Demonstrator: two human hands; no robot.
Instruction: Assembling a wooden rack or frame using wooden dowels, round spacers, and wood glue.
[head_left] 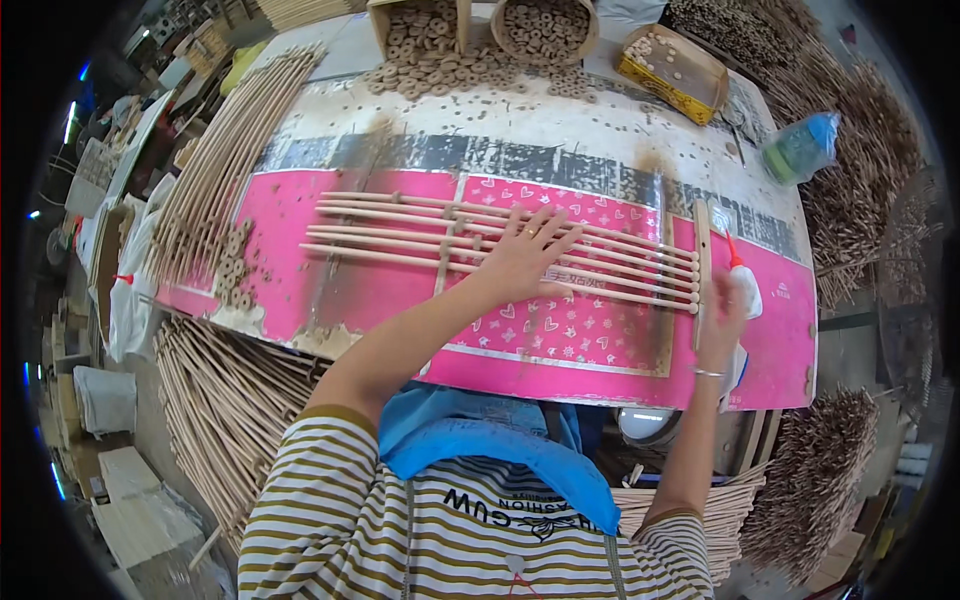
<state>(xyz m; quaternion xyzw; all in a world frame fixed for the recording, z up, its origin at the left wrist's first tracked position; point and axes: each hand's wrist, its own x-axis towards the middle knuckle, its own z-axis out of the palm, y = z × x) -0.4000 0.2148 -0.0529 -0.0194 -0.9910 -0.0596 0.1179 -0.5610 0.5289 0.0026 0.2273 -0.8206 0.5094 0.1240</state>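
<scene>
Several slim wooden rods (pixel 390 237) lie side by side across the pink table covering, with small rings on them toward the left. Rounded knobs (pixel 694 282) cap their right ends, close against an upright wooden strip (pixel 703 228). My left hand (pixel 520 262) rests flat on top of the rods, fingers spread. At the strip's right side, my right hand (pixel 722 312) is blurred beside a white squeeze bottle (pixel 746 288) with a red nozzle. Whether its fingers grip the bottle or the strip cannot be made out.
Small wooden rings (pixel 430 62) spill from containers at the back. A yellow box (pixel 672 75) holds round pieces. More rods (pixel 230 150) lie at the left, and a rod bundle (pixel 225 410) sits below the table edge. A green-and-blue bag (pixel 800 148) is back right.
</scene>
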